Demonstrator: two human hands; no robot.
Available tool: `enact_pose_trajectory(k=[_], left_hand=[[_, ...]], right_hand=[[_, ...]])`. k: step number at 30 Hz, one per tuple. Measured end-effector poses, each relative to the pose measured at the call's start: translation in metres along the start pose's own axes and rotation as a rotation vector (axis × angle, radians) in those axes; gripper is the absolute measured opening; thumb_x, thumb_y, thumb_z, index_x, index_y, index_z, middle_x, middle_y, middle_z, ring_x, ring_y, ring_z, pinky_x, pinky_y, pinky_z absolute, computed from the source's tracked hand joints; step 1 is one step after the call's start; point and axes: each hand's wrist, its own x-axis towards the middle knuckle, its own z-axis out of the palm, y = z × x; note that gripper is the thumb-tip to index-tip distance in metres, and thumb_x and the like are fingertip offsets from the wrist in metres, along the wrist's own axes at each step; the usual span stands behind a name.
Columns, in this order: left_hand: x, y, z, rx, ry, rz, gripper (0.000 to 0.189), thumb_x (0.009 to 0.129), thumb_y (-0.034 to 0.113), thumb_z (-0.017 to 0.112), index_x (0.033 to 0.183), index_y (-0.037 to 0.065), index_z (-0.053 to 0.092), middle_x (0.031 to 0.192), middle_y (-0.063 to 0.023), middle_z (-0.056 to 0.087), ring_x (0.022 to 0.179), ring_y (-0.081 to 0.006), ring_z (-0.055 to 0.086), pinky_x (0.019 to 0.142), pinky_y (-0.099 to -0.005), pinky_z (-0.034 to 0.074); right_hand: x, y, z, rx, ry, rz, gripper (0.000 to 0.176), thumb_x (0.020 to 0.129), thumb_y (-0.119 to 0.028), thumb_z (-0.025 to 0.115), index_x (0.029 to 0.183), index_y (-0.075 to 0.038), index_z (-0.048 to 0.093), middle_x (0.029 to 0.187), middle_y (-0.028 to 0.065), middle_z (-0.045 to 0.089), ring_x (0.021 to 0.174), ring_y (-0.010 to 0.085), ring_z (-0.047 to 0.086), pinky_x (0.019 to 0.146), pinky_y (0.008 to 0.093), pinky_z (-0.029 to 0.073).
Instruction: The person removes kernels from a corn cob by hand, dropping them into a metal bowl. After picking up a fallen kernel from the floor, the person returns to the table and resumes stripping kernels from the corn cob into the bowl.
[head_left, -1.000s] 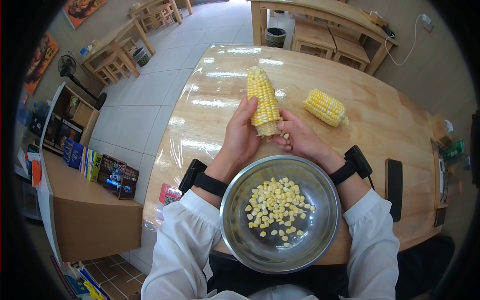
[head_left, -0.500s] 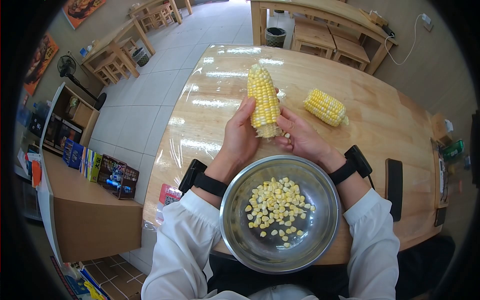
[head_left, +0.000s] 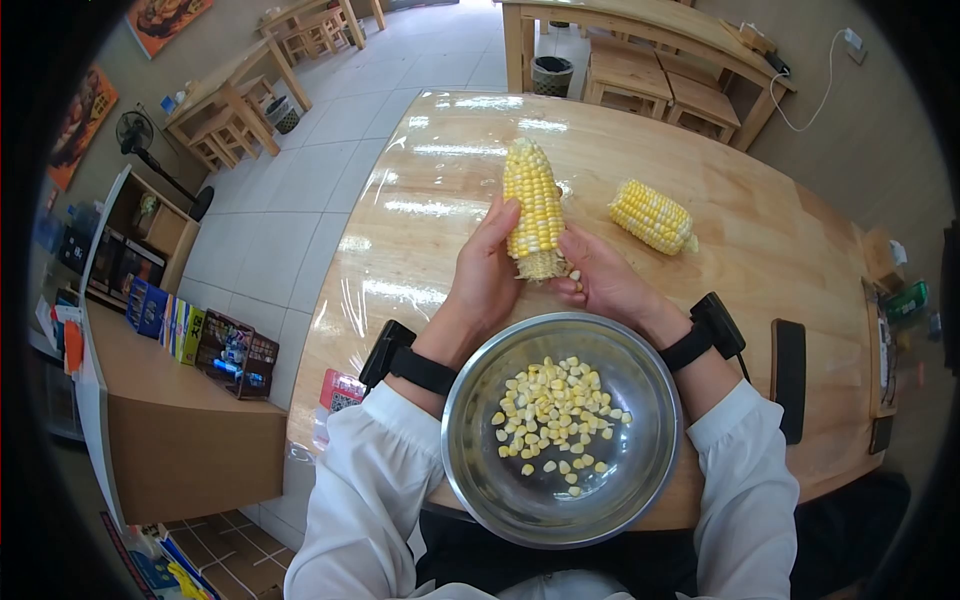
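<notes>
An ear of corn [head_left: 534,205] stands nearly upright between my hands, its lower end stripped to pale cob. Its left side is gripped by my left hand [head_left: 484,262], thumb lying along the kernels. My right hand [head_left: 604,272] presses its thumb to the lower right of the ear, and a few loose kernels [head_left: 573,279] show at its curled fingers. Just below both hands sits a steel bowl [head_left: 462,440], with many loose yellow kernels [head_left: 555,410] spread over its bottom.
A second piece of corn [head_left: 652,216] lies on the wooden table [head_left: 400,250] to the right. Beside my right forearm rests a black flat object [head_left: 788,380]. A red and white card with a code [head_left: 340,392] is at the left edge. A tissue box [head_left: 882,258] stands far right.
The ear has dropped slightly and tilted a little toward upright in my hands. My right thumb has shifted a little along its lower side. The bowl's kernels look the same.
</notes>
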Motion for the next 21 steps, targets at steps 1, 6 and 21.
enact_pose_trajectory(k=[1, 6, 21], left_hand=[[0.0004, -0.0003, -0.0002, 0.004, -0.004, 0.005, 0.048, 0.095, 0.035, 0.033, 0.13, 0.002, 0.036, 0.117, -0.0109, 0.051, 0.103, -0.022, 0.054, 0.089, -0.0384, 0.045], [-0.0006, 0.0005, 0.0033, 0.013, 0.024, 0.018, 0.049, 0.095, 0.036, 0.033, 0.129, 0.001, 0.037, 0.113, -0.0105, 0.053, 0.102, -0.0219, 0.054, 0.089, -0.0381, 0.045], [-0.0004, 0.0003, 0.0028, -0.039, 0.026, 0.009, 0.049, 0.095, 0.036, 0.033, 0.129, 0.0, 0.037, 0.118, -0.0105, 0.051, 0.103, -0.0218, 0.054, 0.092, -0.0373, 0.042]], right_hand=[[0.0001, 0.0, -0.0001, 0.001, 0.0, -0.001, 0.029, 0.092, -0.029, 0.05, 0.111, -0.009, 0.042, 0.085, -0.0007, 0.046, 0.06, 0.0029, 0.038, 0.049, 0.0146, 0.031], [0.0029, 0.0014, -0.0063, -0.11, 0.001, 0.015, 0.033, 0.09, -0.028, 0.054, 0.112, -0.007, 0.041, 0.083, -0.0013, 0.045, 0.059, 0.0018, 0.038, 0.048, 0.0141, 0.031], [0.0016, 0.0007, -0.0055, -0.148, -0.035, 0.011, 0.036, 0.091, -0.025, 0.051, 0.12, -0.007, 0.039, 0.083, -0.0018, 0.044, 0.059, 0.0016, 0.037, 0.047, 0.0149, 0.031]])
